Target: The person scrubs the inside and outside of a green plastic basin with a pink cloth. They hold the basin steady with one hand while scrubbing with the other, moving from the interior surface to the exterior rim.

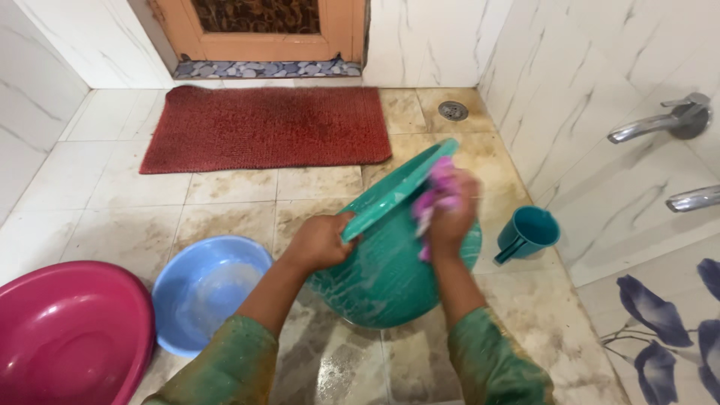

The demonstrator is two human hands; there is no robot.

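Note:
A large teal plastic tub (382, 277) stands tilted on its side on the wet tiled floor, its rim facing up and to the left. My left hand (321, 241) grips the tub's rim. Blurred with motion, my right hand (450, 217) presses a pink scrubbing cloth (435, 196) against the tub's soapy outer wall. Both sleeves are green.
A blue basin (202, 292) with a little water sits left of the tub, a pink basin (67, 337) at the far left. A teal mug (529, 234) stands by the right wall under two metal taps (660, 124). A red mat (266, 124) lies before the door, with a floor drain (453, 110) near it.

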